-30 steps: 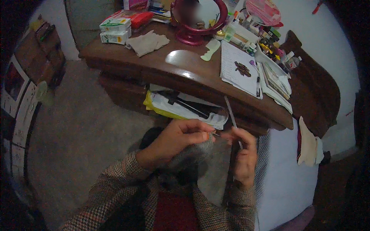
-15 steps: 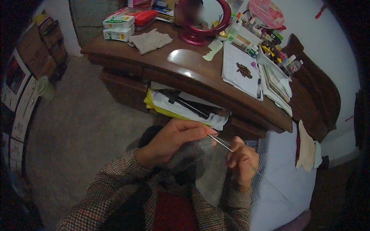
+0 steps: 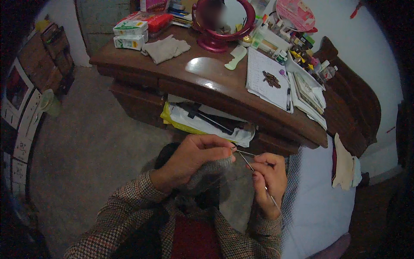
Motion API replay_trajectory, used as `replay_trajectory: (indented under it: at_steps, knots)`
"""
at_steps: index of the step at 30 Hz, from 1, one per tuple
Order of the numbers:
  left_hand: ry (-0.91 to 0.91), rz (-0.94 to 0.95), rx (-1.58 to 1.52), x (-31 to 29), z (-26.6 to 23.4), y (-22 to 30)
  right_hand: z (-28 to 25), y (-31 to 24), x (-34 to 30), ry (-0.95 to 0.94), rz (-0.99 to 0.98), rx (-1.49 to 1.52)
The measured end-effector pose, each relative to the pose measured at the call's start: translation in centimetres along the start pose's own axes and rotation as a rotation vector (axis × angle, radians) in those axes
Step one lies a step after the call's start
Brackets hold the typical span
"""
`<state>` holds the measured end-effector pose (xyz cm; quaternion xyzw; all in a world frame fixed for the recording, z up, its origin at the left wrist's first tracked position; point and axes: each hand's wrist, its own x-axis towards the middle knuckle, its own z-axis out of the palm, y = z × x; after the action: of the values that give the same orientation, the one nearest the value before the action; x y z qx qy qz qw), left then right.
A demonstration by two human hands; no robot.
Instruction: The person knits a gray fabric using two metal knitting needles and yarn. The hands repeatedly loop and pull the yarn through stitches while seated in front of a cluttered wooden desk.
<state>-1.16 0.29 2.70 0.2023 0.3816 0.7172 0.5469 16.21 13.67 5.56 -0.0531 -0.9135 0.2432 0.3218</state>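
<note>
My left hand [image 3: 196, 157] is closed around a piece of grey knitting [image 3: 212, 169], thumb and forefinger pinching its top edge. Most of the fabric hangs below that palm, partly hidden. A thin metal knitting needle [image 3: 272, 199] slants from the pinched edge down across my right hand [image 3: 271, 179], whose fingers are closed on it. Another thin straight strand runs from the left fingertips to the right forefinger; I cannot tell whether it is yarn or a second needle. The hands are a short way apart, above my lap.
A dark wooden desk [image 3: 172, 71] stands ahead, with a pink-framed mirror [image 3: 248, 26], a cloth [image 3: 166, 48], a pale green comb [image 3: 236, 57] and papers [image 3: 263, 71] on it. Bags fill its open drawer [image 3: 202, 123]. A bed with a pale cover [image 3: 319, 194] lies at the right.
My right hand has turned and its fingers have spread along the needle, whose lower end now shows beside the wrist. The left hand still pinches the knitting, barely moved.
</note>
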Motion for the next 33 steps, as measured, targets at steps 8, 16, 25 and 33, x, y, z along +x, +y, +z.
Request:
replay_trajectory:
  at_steps: [8,16,25,33]
  knots:
    - [-0.048,0.069,0.135,-0.2,0.4,-0.3,0.1,0.0,0.4,0.02,-0.11,-0.027]
    - [-0.053,0.088,0.188,-0.3,0.7,-0.3,0.1,0.2,0.3,0.033,-0.165,-0.119]
    - [-0.049,0.136,0.312,-0.3,0.6,-0.6,0.1,1.4,0.5,0.001,-0.153,0.015]
    - [-0.055,0.174,0.393,-0.3,1.0,-1.4,2.6,2.2,-0.2,0.132,-0.125,0.143]
